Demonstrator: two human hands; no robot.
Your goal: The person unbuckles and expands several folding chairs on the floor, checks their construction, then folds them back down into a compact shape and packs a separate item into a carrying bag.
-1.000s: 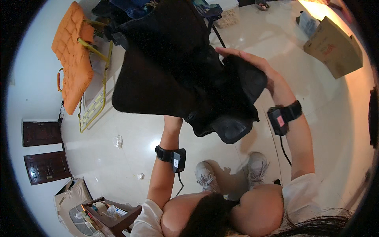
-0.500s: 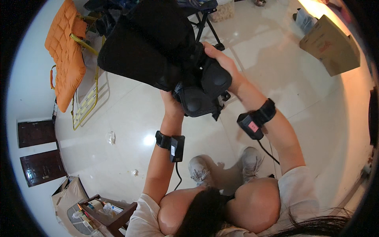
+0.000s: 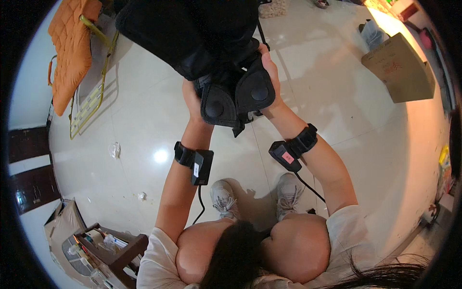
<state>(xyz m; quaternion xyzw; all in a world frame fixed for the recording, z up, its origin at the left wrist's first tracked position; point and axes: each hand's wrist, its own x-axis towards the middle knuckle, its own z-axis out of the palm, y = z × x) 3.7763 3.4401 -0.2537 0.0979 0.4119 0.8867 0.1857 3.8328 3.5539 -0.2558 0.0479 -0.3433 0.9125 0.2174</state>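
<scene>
Slippage looks like the likeliest trouble from here. The black padded item (image 3: pixel 216 33) fills the upper middle of the frame, held off the floor (image 3: pixel 337 111) between your two hands, its bulk reaching the top edge. Your left hand (image 3: pixel 191 101) grasps it from the left side and your right hand (image 3: pixel 272 74) from the right; most of your fingers are hidden by the fabric, so how firm either hold is cannot be told. Both hands sit near the end with the two rounded flaps (image 3: pixel 217 108), so the far bulk could tip downward and twist the item out of your grip. The flaps may also fold over if you squeeze there. Below them, near the centre of the frame, a short strap end (image 3: pixel 237 130) dangles free and could snag on a finger. Each forearm carries a black device (image 3: pixel 202 167) with a cable (image 3: pixel 202 204); a wide reach could pull one taut. Swinging to the upper left might knock the orange-padded chair (image 3: pixel 72 48), while a drop could land ahead of your grey shoes (image 3: pixel 224 195), lower middle.
</scene>
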